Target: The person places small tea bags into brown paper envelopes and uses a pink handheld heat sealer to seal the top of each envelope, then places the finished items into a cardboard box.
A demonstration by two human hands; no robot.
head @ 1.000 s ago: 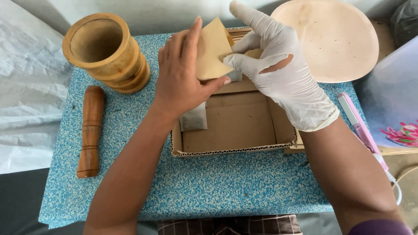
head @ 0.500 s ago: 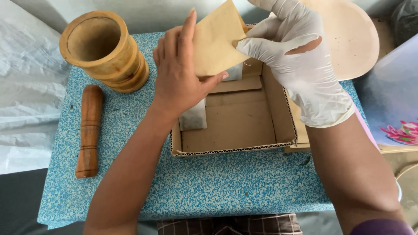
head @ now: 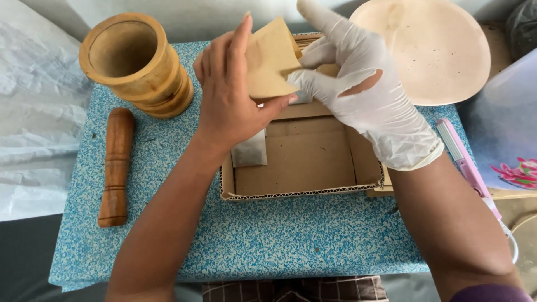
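We note, leftmost, a wooden pestle (head: 116, 166) lying flat on the blue speckled desk (head: 291, 240), with a wooden mortar (head: 134, 62) upright behind it. Our bare left hand (head: 232, 98) and gloved right hand (head: 366, 89) both pinch a tan paper packet (head: 271, 61): flat, squarish, plain, tilted, held above the far edge of the open cardboard box (head: 305, 162). Fingers of each hand closed on the packet. A small grey sachet (head: 249, 150) lies in the box. Versus half a second ago: packet slightly lower, right fingers spread wider
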